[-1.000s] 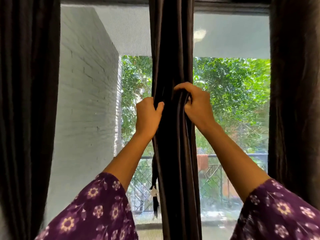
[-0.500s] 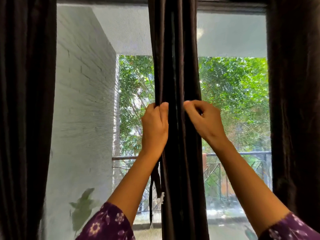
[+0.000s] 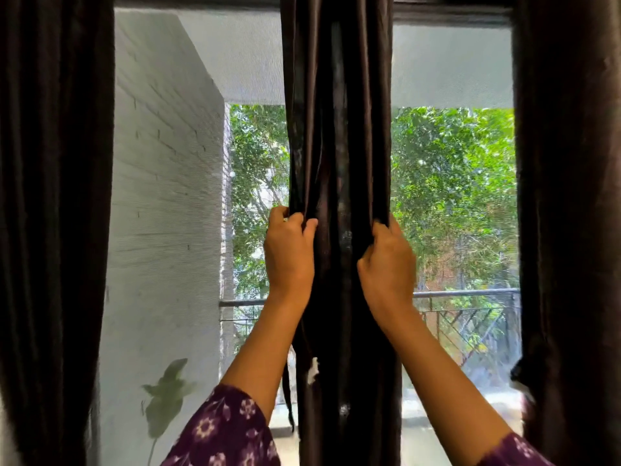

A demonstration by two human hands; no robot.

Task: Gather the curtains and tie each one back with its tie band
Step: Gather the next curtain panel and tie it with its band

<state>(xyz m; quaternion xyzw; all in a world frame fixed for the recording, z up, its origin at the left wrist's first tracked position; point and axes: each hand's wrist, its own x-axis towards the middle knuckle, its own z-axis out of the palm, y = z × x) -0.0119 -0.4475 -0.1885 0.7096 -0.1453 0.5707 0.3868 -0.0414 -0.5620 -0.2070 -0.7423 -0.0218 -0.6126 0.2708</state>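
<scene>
Legible text, numbers, brands, signs: none. One candidate only: a small white tag (image 3: 313, 368) at the left edge of the middle curtain (image 3: 339, 129), low down (blurred and too small; whether it carries any print cannot be told).
</scene>
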